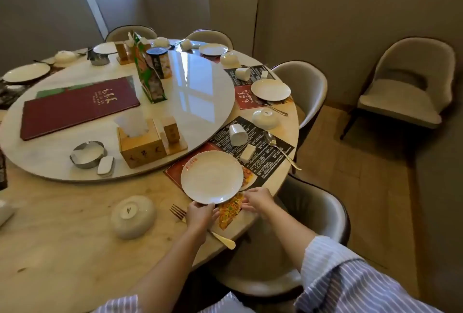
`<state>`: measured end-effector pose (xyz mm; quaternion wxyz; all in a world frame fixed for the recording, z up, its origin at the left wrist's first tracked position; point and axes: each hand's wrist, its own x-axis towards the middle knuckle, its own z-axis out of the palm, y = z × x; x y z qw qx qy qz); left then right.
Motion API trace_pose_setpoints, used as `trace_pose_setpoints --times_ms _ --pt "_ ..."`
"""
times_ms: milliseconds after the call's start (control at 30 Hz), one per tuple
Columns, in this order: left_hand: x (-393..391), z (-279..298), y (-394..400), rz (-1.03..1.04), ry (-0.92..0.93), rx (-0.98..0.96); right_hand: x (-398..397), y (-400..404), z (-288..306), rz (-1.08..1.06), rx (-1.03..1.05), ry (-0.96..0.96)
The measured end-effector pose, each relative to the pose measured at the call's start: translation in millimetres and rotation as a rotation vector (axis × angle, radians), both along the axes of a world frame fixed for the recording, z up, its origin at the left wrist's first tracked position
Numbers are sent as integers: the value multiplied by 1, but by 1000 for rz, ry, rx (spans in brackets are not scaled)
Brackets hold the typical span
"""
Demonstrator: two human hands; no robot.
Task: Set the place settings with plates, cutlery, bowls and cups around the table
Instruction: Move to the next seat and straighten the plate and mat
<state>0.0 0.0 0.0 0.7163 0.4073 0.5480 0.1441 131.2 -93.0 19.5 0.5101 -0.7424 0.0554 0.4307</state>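
A white plate (211, 177) lies on a printed paper placemat (229, 213) at the near right edge of the round table (62, 250). My left hand (200, 215) grips the plate's near rim. My right hand (258, 201) pinches the placemat's near edge just right of the plate. A fork (178, 212) lies under my left wrist, handle toward the table edge. An upturned white bowl (132, 216) sits left of the fork. Beyond the plate lie a tipped white cup (236, 134), a spoon (275, 144) and a small white rest (248, 153).
A large turntable (195, 82) carries a maroon menu (77, 107), a tissue box (140, 147), an ashtray (87, 153) and packets. Other settings with plates (270, 89) ring the far side. Grey chairs (305, 87) stand around, with one directly below my arms.
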Motion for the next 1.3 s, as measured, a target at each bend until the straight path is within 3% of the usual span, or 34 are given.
trace_pose_setpoints --times_ms 167,367,567,967,1300 --pt "20 -6 -1 134 32 68 25 18 -17 118 -40 -58" --pt "43 -15 -16 265 204 239 61 33 -25 446 -129 -159" --pt "60 -15 -36 412 180 251 89 32 -18 639 -87 -121" --pt "107 -20 -107 500 104 177 152 -28 -25 716 129 64" --pt "147 -11 -110 489 83 166 190 -35 -15 682 100 128"
